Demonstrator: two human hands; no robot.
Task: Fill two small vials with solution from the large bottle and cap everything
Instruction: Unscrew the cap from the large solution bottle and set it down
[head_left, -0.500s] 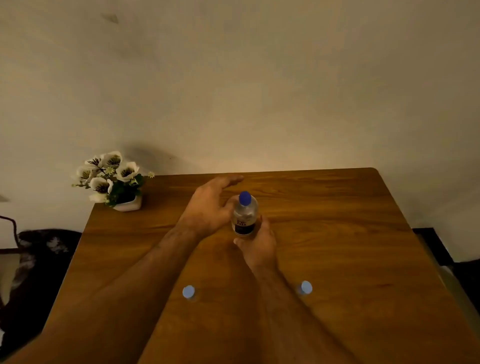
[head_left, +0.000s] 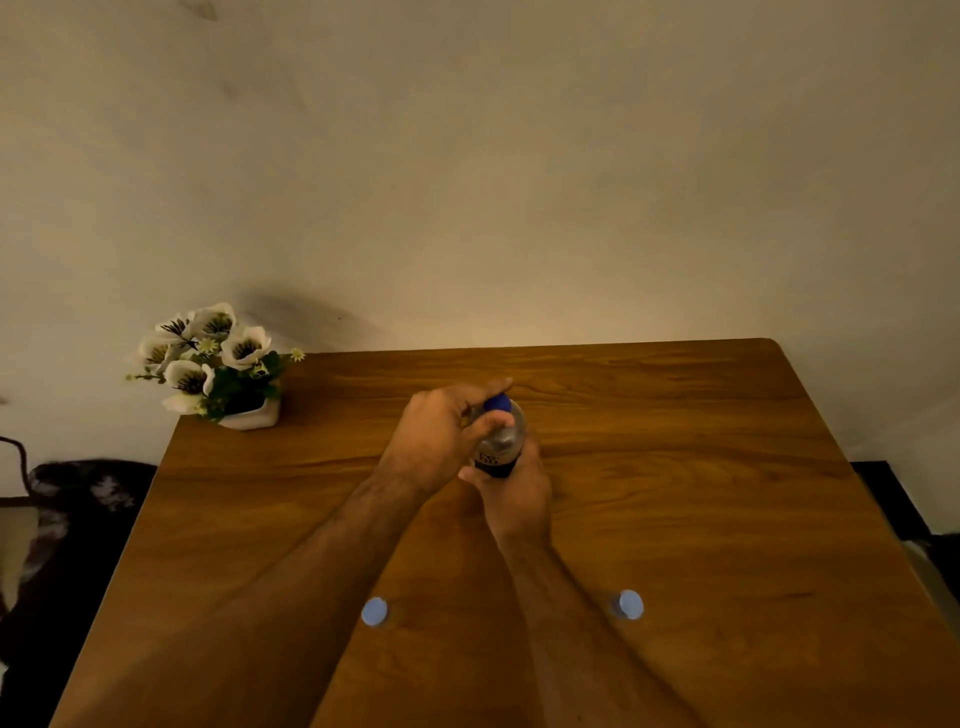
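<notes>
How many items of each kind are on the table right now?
Large bottle, blue cap on, held by both hands: 1
Small vials with pale blue caps: 2
Flower pot: 1
Total: 4

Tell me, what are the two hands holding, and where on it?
The bottle: the right hand grips its lower body, the left hand pinches its blue cap.
</notes>
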